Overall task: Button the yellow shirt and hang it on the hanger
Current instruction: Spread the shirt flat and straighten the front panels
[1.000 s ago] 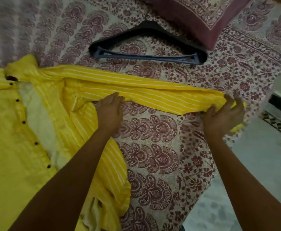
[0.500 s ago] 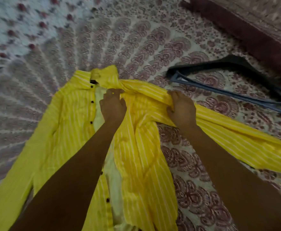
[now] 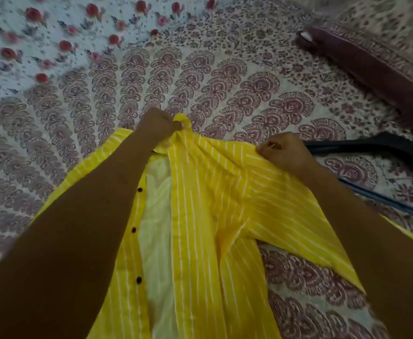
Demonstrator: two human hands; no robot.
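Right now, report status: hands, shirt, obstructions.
Left hand grips collar, right hand grips shoulder. Yellow shirt open, unbuttoned. Hanger at right, untouched; nothing in the way.

The yellow shirt (image 3: 212, 192), white-striped with dark buttons (image 3: 140, 190), lies unbuttoned, front open, collar (image 3: 184, 121) at the far end. The dark hanger (image 3: 381, 142) lies flat just to its right.

maroon-printed bedsheet (image 3: 225, 77), floral sheet (image 3: 41, 25), maroon-bordered pillow (image 3: 371, 62)
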